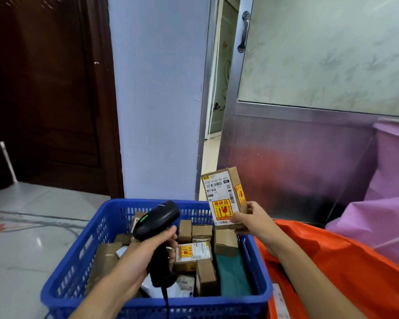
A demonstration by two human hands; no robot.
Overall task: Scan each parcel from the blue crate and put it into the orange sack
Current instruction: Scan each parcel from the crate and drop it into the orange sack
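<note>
My right hand [251,221] pinches a small cardboard parcel [221,194] by its lower edge and holds it upright above the crate's right rim, its white label and yellow fragile stickers facing me. My left hand [145,252] grips the handle of a black barcode scanner [158,221]; a green light shows on its head, which points up and to the right toward the parcel. Below both hands the blue crate [78,268] holds several brown parcels [194,252] and a green packet [232,275]. The orange sack [355,272] lies right of the crate, under my right forearm.
A pink bag [382,203] stands behind the orange sack at the right. A metal door panel [297,157] and a pale blue wall [157,100] rise behind the crate. A dark wooden door [44,88] is at the left, above a tiled floor [25,226].
</note>
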